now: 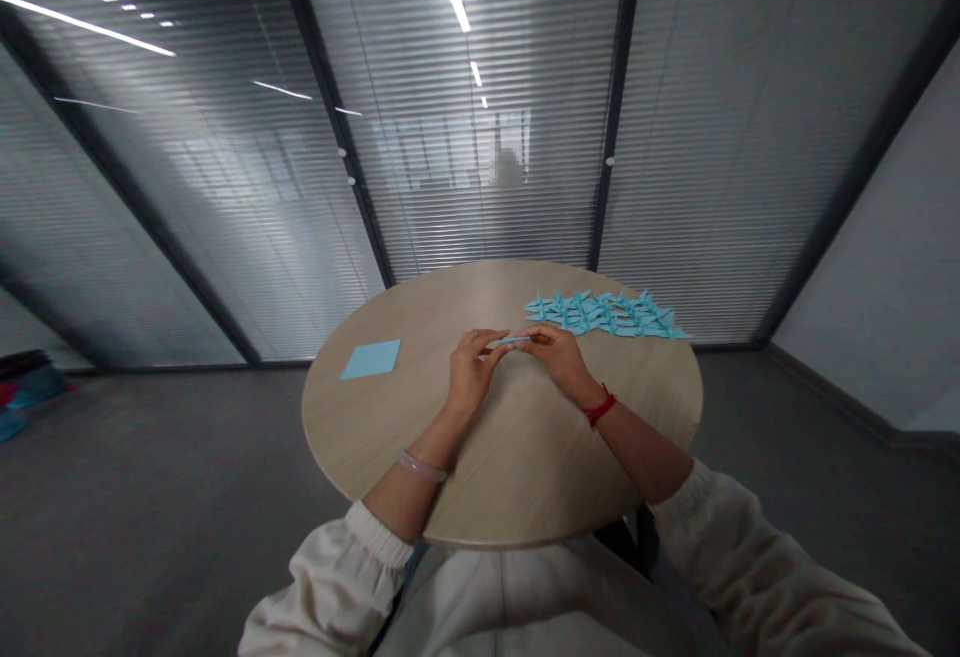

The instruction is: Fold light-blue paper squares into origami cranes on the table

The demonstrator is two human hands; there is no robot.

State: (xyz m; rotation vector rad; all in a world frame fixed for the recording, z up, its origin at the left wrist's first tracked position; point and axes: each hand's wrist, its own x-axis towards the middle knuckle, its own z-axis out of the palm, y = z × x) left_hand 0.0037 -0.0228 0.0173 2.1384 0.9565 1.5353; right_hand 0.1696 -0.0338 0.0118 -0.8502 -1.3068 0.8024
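Between my two hands is a small folded piece of light blue paper (513,340), seen nearly edge-on, over the middle of the round table. My left hand (474,367) pinches its left end between thumb and fingers. At its right end, my right hand (559,352) does the same. My fingers hide much of the fold, so its exact shape is unclear. Just beyond my right hand lie several folded blue paper cranes (604,313), set close together in rows. To the left of my left hand a flat stack or sheet of blue paper (371,359) rests on the wood.
The round wooden table (420,312) reaches up to my lap, its near edge in front of me. Behind it stands a glass wall with blinds (487,207). Dark red and blue items (34,387) lie on the floor at far left.
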